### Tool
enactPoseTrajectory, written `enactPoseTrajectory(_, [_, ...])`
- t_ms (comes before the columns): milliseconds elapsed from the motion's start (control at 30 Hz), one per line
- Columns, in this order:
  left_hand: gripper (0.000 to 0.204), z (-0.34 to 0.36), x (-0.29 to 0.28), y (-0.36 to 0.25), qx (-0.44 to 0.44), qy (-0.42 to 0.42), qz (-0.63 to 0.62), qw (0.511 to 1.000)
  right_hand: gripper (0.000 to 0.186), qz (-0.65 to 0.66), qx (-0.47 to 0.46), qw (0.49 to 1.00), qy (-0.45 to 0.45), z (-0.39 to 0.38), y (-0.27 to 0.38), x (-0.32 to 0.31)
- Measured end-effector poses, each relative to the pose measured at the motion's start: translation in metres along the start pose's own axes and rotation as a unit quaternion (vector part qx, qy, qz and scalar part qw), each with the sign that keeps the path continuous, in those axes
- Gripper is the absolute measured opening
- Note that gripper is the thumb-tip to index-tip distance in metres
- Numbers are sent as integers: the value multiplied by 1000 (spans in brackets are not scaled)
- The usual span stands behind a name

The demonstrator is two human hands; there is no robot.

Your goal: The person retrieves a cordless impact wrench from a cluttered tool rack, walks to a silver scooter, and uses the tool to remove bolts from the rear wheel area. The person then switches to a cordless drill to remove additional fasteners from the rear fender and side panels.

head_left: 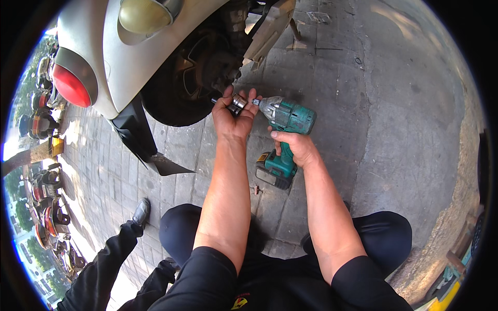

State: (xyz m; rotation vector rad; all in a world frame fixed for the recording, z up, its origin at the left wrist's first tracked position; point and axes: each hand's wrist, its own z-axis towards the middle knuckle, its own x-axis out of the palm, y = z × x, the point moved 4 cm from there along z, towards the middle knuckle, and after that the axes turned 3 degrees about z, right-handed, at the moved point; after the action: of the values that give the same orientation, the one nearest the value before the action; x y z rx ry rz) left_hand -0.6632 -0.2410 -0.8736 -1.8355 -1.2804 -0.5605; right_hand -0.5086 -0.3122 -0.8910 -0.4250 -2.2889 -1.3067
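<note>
My left hand [234,123] is palm up, its fingers curled around shiny metal sockets [239,101] beside the scooter's rear wheel [179,85]. A dark rod-like end pokes out on the wheel side of that hand; exactly how many pieces lie there I cannot make out. In my right hand [301,147] is a green cordless impact wrench [291,117], gripped by its handle, with the battery at its foot. The square drive at the wrench's nose points left at my left fingertips, close to the sockets. Whether it touches them is hard to see.
Above left stands the silver scooter body [127,57] with a red tail light [72,85] and black mud flap [137,132]. A small reddish piece [256,190] lies on the paving [332,171]. Another person's leg [106,264] is at lower left. Parked scooters [52,217] line the far left.
</note>
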Motion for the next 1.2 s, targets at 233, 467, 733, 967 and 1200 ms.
enactPoseTrajectory(233, [20,5,7,6,2,27,50,998,19,20,0,1000,5,2,1,3])
enactPoseTrajectory(467, [13,5,17,23,96,0,177,979,14,24,-37,999,-5,10,0,7])
enactPoseTrajectory(733, [15,4,22,31,98,-33,202,974,11,69,32,997,4,22,-8,7])
enactPoseTrajectory(967, [15,19,29,19,102,-39,193,975,11,75,26,997,13,47,1,13])
enactPoseTrajectory(1200, [15,43,25,11,108,-56,127,984,11,57,32,998,-7,68,6,20])
